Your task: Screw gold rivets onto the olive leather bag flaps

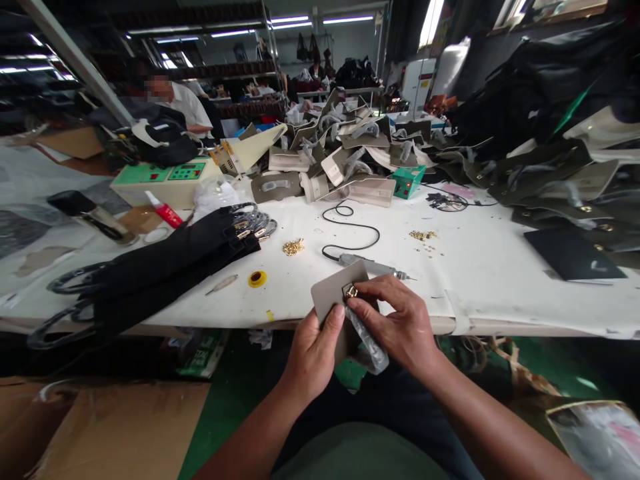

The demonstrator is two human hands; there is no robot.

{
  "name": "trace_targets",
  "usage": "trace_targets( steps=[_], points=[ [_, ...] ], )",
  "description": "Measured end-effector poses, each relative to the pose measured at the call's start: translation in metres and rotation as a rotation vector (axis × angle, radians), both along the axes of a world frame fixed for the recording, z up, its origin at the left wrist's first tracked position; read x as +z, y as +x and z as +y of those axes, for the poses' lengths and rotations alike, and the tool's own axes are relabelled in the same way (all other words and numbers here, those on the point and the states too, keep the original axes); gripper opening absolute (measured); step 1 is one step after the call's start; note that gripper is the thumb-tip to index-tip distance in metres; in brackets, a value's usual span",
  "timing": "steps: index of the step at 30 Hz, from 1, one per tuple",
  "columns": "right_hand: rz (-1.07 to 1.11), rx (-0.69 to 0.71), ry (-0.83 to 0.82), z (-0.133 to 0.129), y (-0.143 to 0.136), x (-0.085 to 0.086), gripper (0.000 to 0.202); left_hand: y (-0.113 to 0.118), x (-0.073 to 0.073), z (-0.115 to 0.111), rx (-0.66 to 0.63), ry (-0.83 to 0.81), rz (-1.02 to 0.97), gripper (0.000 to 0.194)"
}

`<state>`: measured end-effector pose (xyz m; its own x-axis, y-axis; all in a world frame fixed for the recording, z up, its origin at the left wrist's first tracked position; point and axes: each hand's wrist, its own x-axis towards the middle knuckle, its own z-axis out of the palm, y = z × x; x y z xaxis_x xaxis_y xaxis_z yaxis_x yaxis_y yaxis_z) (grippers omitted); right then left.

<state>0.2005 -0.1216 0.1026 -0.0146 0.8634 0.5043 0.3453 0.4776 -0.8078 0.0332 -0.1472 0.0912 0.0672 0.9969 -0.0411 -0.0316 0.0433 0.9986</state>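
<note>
My left hand grips a grey-taupe leather piece at the table's front edge, thumb on its face. Between the thumb and fingertips of my right hand is a small gold metal fitting, pressed against the leather. A plastic-wrapped strap hangs from the piece below my fingers. Just behind my hands lies a grey electric screwdriver with a black cable. One pile of small gold parts is left of it, another gold pile to the right.
Black straps lie at left beside a yellow tape roll. Stacked leather pieces and a green box are at the back. A black folder lies right. A person sits back left.
</note>
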Motion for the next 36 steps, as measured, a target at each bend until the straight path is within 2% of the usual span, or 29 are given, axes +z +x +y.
trace_targets(
  steps=[4, 6, 10, 17, 25, 32, 36],
  points=[
    [0.088, 0.024, -0.084, -0.002, -0.004, -0.002, 0.01, -0.002, -0.001, -0.001, 0.015, -0.022, -0.02, 0.042],
    [0.106, 0.052, -0.047, -0.002, -0.006, -0.003, 0.005, -0.002, -0.002, 0.0, 0.023, -0.027, -0.04, 0.042],
    [0.082, 0.076, 0.048, -0.001, -0.005, -0.002, 0.011, -0.003, -0.001, 0.001, -0.001, -0.015, -0.028, 0.04],
    [-0.1, 0.249, 0.049, 0.005, 0.013, 0.008, 0.014, -0.009, 0.012, 0.005, -0.079, 0.06, 0.025, 0.033],
    [-0.431, 0.456, 0.169, 0.019, 0.034, 0.021, 0.02, -0.016, 0.022, 0.012, -0.24, 0.007, 0.132, 0.036],
    [-0.552, 0.582, 0.141, 0.025, 0.042, 0.027, 0.019, -0.025, 0.012, 0.022, -0.403, -0.088, 0.228, 0.038],
    [-0.51, 0.594, 0.107, 0.029, 0.043, 0.023, 0.016, -0.024, 0.007, 0.026, -0.397, -0.132, 0.163, 0.036]
  ],
)
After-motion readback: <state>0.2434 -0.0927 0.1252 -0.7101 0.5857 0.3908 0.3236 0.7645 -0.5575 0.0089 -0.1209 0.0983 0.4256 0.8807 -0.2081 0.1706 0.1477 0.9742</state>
